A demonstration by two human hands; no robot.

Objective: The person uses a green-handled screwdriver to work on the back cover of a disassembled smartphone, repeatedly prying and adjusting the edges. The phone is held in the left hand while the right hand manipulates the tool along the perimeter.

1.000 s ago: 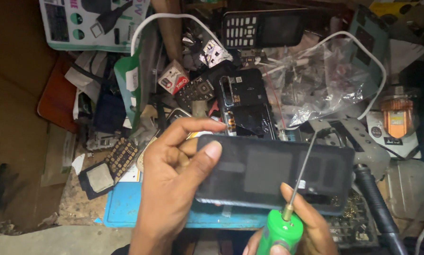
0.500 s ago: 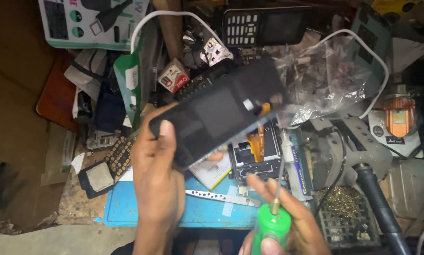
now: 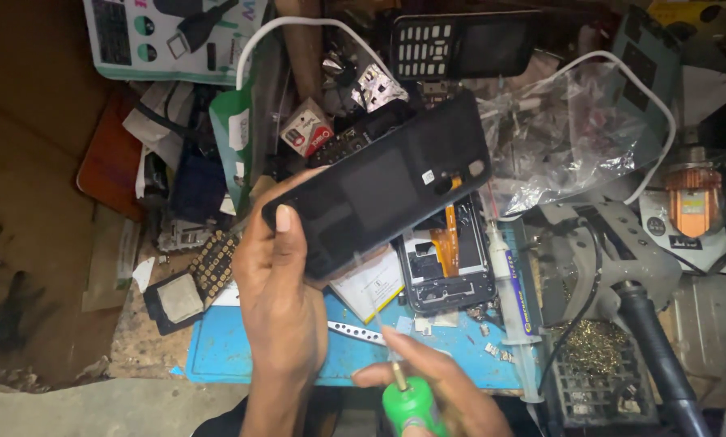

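Head view: messy bench (image 3: 47,202), blue mat (image 3: 225,356). Left hand (image 3: 278,299) grips a black phone cover (image 3: 379,186) tilted over the open phone (image 3: 444,271); right hand (image 3: 436,388) holds a green screwdriver (image 3: 407,405) below.

Black phone back cover (image 3: 387,182), green screwdriver handle (image 3: 411,409), blue work mat (image 3: 242,348), orange flex ribbon (image 3: 446,235), white cable (image 3: 298,28), brown desk (image 3: 23,202)
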